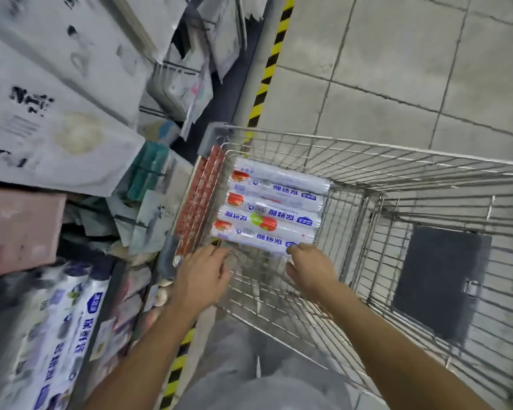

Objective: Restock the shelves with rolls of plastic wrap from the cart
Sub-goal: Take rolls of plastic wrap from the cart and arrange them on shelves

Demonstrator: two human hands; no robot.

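Setting: a shop aisle with a grey tiled floor (397,69); a yellow-and-black striped tape (267,72) runs along the foot of the shelves (166,93) on our left.

Item 1: a wire cart (367,146), just beside the shelves, its red-trimmed handle (199,202) toward them. A dark panel (441,282) lies in its deep section.

Item 2: four rolls of plastic wrap (273,202), side by side in the cart's raised section next to the handle (labels read upside down to us).

Item 3: our left hand (202,279), fingers loosely stretched and holding nothing, near the left end of the nearest roll (261,236).

Item 4: our right hand (308,270), fingertips bent down onto that roll's right end; we cannot tell whether they grip it.

Item 5: blue-and-white packs (65,335) on the shelf at lower left, blurred.
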